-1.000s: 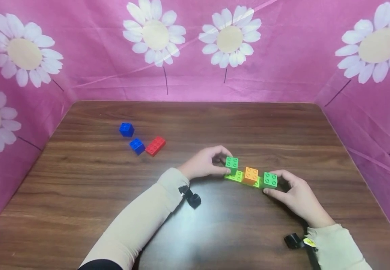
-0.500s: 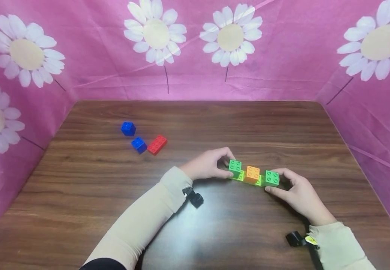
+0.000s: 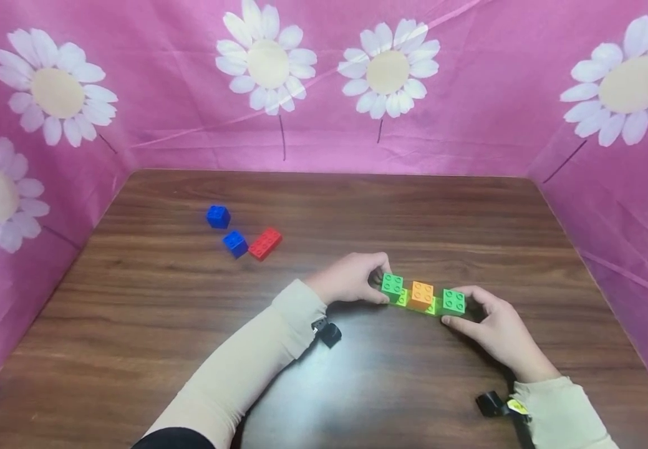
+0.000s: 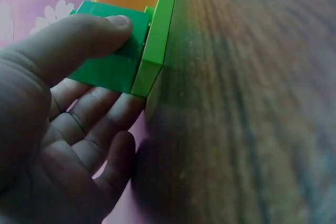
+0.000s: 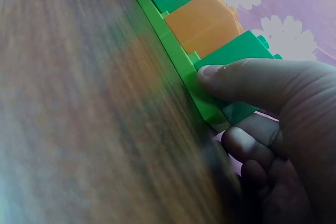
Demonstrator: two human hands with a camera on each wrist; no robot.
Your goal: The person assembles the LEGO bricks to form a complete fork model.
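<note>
My left hand [image 3: 352, 279] pinches a green building brick [image 3: 392, 285] at the left end of a row. Under the row run two low lime-green bricks [image 3: 431, 307], set end to end on the table. An orange brick [image 3: 421, 295] sits across their seam, seen from the side in the right wrist view. At the right end, my right hand [image 3: 498, 327] holds a second green brick [image 3: 454, 300] between thumb and fingers. The left wrist view has the left thumb on the side of its green brick [image 4: 102, 74], which lies against the lime brick [image 4: 156, 45].
Two blue bricks, one farther back [image 3: 218, 217] and one nearer [image 3: 236, 244], lie at the back left of the wooden table [image 3: 133, 299]. Beside the nearer one is a long red brick [image 3: 265, 244]. A pink flowered cloth [image 3: 324, 137] stands around the table.
The left hand's green brick has come down onto the left end of the lime row, moving slightly right. My right hand keeps its hold. The view has shifted a little.
</note>
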